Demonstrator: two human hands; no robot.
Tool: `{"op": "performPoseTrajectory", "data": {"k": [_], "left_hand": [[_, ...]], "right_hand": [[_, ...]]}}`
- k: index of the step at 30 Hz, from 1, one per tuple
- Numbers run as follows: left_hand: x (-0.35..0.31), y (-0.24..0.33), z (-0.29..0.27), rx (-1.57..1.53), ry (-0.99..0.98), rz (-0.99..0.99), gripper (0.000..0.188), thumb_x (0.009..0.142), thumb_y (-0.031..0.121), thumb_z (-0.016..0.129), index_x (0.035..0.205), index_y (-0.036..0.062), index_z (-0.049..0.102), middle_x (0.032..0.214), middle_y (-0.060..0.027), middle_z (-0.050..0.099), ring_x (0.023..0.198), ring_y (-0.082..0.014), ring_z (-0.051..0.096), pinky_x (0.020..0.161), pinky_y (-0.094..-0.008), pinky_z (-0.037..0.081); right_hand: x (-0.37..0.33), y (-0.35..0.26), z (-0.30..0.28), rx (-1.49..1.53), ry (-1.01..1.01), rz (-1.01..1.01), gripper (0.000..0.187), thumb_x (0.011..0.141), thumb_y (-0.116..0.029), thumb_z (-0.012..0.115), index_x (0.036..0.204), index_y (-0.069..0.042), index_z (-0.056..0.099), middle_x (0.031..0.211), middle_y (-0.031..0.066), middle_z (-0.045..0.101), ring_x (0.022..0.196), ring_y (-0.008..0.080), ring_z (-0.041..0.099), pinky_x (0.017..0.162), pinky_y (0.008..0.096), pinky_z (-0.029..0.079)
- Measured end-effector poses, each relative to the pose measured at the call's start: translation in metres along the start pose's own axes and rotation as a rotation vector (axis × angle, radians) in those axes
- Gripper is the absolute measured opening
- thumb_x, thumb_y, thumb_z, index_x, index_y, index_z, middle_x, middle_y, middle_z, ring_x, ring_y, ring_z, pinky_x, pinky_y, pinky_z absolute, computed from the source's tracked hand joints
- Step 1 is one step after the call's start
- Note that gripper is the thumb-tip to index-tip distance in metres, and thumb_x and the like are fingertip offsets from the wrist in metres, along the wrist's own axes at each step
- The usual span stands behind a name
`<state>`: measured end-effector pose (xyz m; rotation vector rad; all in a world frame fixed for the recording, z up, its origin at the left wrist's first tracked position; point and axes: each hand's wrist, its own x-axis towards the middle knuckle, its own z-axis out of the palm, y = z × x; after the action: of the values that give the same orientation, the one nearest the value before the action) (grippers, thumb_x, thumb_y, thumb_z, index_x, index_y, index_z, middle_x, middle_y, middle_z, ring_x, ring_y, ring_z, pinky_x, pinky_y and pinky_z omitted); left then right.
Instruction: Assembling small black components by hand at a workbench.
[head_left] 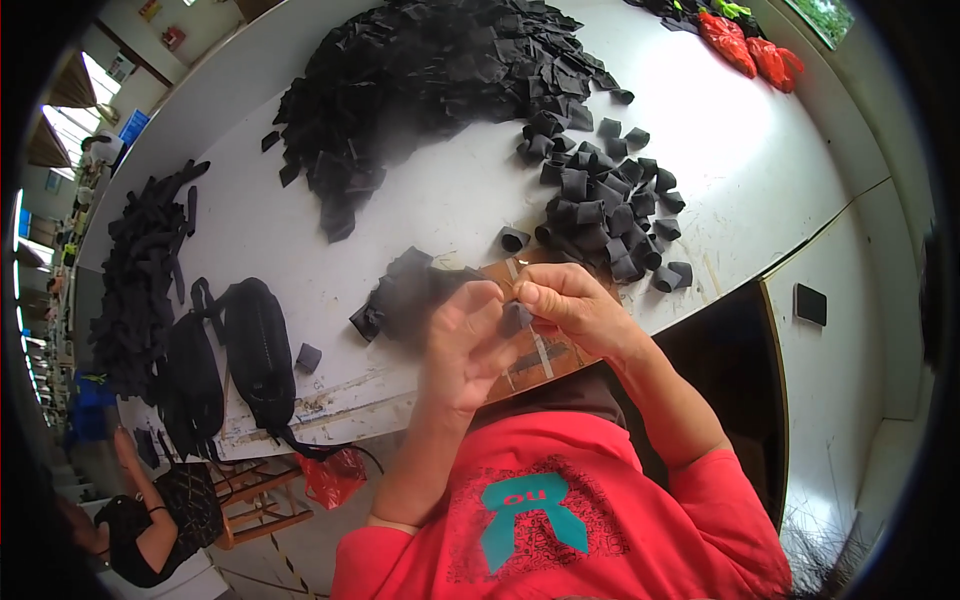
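My right hand [565,300] pinches a small dark fabric piece [515,319] between thumb and forefinger, above the brown board [550,362] at the near edge of the white table [450,190]. My left hand [462,340] is up against it from the other side, its fingers bent and blurred; I cannot tell whether they grip the fabric too. Just beyond my left hand lies a blurred bunch of black fabric pieces [400,292]. Past my right hand, a pile of black fabric loops [605,205] stretches toward the far edge, where it meets a large heap of flat black pieces [430,70]. Along the left edge lie a mound of dark fabric strips [138,275] and, toward the near left corner, two long black strapped pieces [260,350]. Red plastic bags [750,50] sit by the far right corner. On the pale surface to my right rests a dark phone [810,305].
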<state>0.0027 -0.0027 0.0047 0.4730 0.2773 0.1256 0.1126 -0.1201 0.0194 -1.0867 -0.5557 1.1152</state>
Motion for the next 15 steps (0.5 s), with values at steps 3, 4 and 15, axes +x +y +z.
{"op": "performPoseTrajectory", "data": {"k": [3,4,15], "left_hand": [[0.002,-0.004,0.01,0.534,0.071,0.435,0.027,0.081,0.003,0.056,0.107,-0.0012,0.048,0.088,-0.0067,0.056,0.07,-0.0074,0.048,0.06,-0.019,0.039],[0.005,-0.005,0.013,0.708,0.061,0.624,0.034,0.08,0.002,0.057,0.112,-0.0029,0.047,0.093,-0.0082,0.055,0.083,-0.0106,0.05,0.073,-0.0218,0.042],[0.002,-0.004,0.031,0.542,0.144,0.804,0.008,0.088,0.008,0.049,0.087,0.0001,0.05,0.085,-0.0082,0.053,0.083,-0.0167,0.047,0.082,-0.0302,0.037]], "right_hand": [[-0.005,0.003,0.0,-0.251,0.134,-0.113,0.031,0.088,-0.032,0.052,0.075,-0.004,0.051,0.063,-0.0054,0.04,0.055,0.0033,0.036,0.049,0.0181,0.031],[-0.006,0.003,0.001,-0.444,0.242,-0.198,0.031,0.088,-0.032,0.052,0.077,-0.003,0.051,0.064,-0.0045,0.043,0.057,0.0042,0.039,0.051,0.0183,0.034],[-0.014,-0.003,0.028,-1.101,0.543,-0.912,0.036,0.058,-0.01,0.073,0.09,-0.002,0.058,0.077,0.0092,0.055,0.061,0.0214,0.053,0.05,0.0293,0.044]]}}
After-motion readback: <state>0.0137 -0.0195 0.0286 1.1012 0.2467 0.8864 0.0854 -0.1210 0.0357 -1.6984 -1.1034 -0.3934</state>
